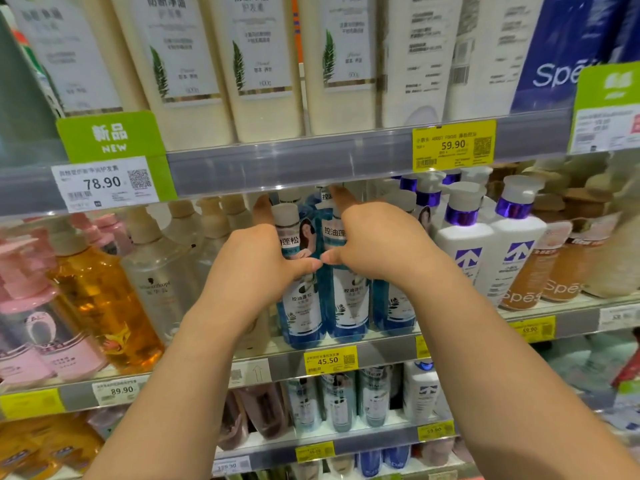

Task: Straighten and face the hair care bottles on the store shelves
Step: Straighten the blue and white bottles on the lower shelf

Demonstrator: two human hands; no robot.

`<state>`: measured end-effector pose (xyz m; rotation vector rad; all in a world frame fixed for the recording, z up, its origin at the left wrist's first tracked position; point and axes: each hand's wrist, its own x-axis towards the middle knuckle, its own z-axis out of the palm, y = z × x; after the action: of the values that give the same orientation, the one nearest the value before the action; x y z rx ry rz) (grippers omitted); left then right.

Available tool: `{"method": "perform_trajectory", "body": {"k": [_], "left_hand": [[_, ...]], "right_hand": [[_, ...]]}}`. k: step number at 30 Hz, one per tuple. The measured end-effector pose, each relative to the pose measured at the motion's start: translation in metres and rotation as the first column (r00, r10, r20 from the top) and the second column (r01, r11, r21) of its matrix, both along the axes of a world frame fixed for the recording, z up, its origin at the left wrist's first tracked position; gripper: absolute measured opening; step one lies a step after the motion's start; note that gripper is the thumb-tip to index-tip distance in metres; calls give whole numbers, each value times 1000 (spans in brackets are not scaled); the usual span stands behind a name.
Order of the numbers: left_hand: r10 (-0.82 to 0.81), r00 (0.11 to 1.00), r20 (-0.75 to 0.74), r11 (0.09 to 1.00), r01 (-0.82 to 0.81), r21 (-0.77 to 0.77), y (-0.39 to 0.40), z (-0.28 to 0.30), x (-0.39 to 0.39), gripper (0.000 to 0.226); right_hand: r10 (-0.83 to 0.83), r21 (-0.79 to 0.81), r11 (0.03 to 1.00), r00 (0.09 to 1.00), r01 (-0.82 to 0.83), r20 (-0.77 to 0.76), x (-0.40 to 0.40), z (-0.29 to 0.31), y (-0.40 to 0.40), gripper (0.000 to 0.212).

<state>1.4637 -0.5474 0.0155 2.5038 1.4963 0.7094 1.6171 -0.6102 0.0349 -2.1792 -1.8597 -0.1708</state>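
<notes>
**Risks While Facing the Blue Bottles on the Middle Shelf**

We have both hands on the row of blue bottles [341, 306], which stands at the front edge of the middle shelf [381, 351] above the 45.50 price tag [330, 360]. The left hand [254, 268] wraps the left-most blue bottle [300, 308], thumb across its front and fingers reaching behind it. The right hand [372, 244] closes on its neighbour in the same way, index finger extended up toward the cap. The two thumb tips almost meet between the bottles. How firmly either hand is clamped, we cannot tell.

We judge the following hazards:

1. Tipping. Both grips sit high on tall, narrow bottles. A turn or pull applied up there can lever the base off the shelf, and the bottles stand at the front lip with nothing visible to stop them.
2. Knock-on contact. The clear bottle [157, 282] stands just beside the left wrist and the white pump bottles [464, 251] just beside the right forearm. A sideways elbow movement can shove either row out of line.
3. Overhead clearance. The upper shelf rail [294, 164] sits close above the caps, so lifting instead of rotating can strike it.
4. Mis-facing. Our hands cover the labels, so alignment cannot be checked until we let go.
</notes>
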Motion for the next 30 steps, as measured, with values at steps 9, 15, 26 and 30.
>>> {"method": "perform_trajectory", "body": {"k": [9, 15, 26, 30], "left_hand": [[73, 997, 27, 990, -76, 122, -31, -12, 1, 82], [97, 980, 173, 933, -150, 327, -66, -13, 10, 76], [-249, 965, 79, 955, 231, 186, -65, -13, 91, 70], [-269, 963, 4, 962, 268, 54, -62, -11, 101, 65]], "right_hand": [[89, 194, 980, 980, -54, -178, 12, -5, -26, 86], [80, 437, 884, 868, 166, -491, 54, -5, -69, 28], [-65, 106, 990, 967, 93, -246, 63, -12, -45, 47], [-32, 96, 994, 990, 46, -139, 62, -16, -43, 43]]}}
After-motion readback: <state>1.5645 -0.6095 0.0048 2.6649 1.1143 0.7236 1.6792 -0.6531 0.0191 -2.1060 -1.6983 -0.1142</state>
